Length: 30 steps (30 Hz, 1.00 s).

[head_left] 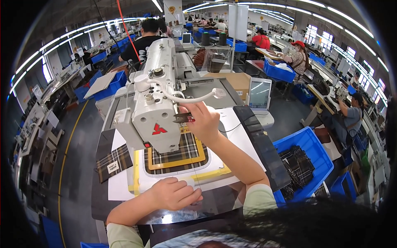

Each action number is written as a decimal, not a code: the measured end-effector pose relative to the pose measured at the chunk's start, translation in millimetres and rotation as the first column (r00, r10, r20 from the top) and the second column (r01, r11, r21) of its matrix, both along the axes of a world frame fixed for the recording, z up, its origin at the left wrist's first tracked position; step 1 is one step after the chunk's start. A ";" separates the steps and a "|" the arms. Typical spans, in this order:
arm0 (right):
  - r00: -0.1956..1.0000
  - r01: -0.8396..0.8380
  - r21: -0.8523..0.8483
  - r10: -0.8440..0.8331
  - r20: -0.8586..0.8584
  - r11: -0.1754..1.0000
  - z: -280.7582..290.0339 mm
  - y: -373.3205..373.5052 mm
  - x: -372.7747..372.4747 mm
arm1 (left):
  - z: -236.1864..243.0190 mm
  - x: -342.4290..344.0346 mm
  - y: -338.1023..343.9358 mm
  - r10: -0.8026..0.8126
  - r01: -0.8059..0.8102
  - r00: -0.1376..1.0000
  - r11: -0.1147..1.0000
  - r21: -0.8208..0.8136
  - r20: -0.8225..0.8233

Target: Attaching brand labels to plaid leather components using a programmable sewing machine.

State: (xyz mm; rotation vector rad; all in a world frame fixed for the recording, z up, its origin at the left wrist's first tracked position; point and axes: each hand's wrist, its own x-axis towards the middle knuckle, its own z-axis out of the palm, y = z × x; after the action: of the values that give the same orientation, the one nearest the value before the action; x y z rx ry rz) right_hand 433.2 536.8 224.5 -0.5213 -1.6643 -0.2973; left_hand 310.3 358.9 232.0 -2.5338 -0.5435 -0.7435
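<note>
My right hand (202, 122) is raised beside the head of a white sewing machine (155, 120), closed around small dark thread snips (182, 118) whose blades point left at the needle area. My left hand (175, 193) rests low at the front of the work plate, fingers curled in a pinch. A fine thread (196, 169) runs down from the machine to its fingertips. Between the hands and the machine lies plaid fabric (175, 168) under a yellow frame (201, 157), on a white template edged with yellow tape (136, 173). The needle itself is hidden.
A plaid piece with a pale label (113, 163) lies left of the template. To the right stands a blue bin (322, 159) holding plaid pieces (295, 167). A control screen (259, 95) and a cardboard box (231, 84) stand behind. Other people work at farther tables.
</note>
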 end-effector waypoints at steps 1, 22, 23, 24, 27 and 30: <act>1.000 -0.003 -0.001 0.003 0.001 1.000 3.4 0.2 0.4 | -1.4 -0.8 -0.3 -0.002 0.002 1.000 1.000 -0.008 0.003; 0.983 -0.183 -0.305 0.185 -0.023 0.935 -5.1 -15.8 10.8 | -2.4 0.9 1.5 -0.015 0.015 1.000 1.000 0.004 0.002; 0.968 -0.245 -0.416 0.199 -0.151 0.876 2.2 -17.5 5.2 | -2.7 0.1 1.1 -0.009 0.009 1.000 1.000 0.000 -0.005; 0.972 -0.229 -0.452 0.178 -0.153 0.862 1.1 -9.4 3.0 | -2.3 1.6 1.8 -0.011 0.011 1.000 1.000 -0.001 -0.009; 0.870 -0.478 -0.544 0.287 -0.400 0.690 -1.5 1.8 -8.3 | -2.3 3.1 2.3 -0.004 0.004 1.000 1.000 0.006 -0.019; 0.800 -0.586 -0.563 0.305 -0.517 0.582 2.3 4.9 -14.7 | -3.6 1.2 2.2 0.000 0.000 1.000 1.000 0.008 -0.016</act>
State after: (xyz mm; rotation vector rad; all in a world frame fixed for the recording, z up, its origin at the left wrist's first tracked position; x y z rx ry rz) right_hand 418.5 541.7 226.8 -0.6305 -1.4251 0.8396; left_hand 311.5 361.1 228.4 -2.5299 -0.5341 -0.7228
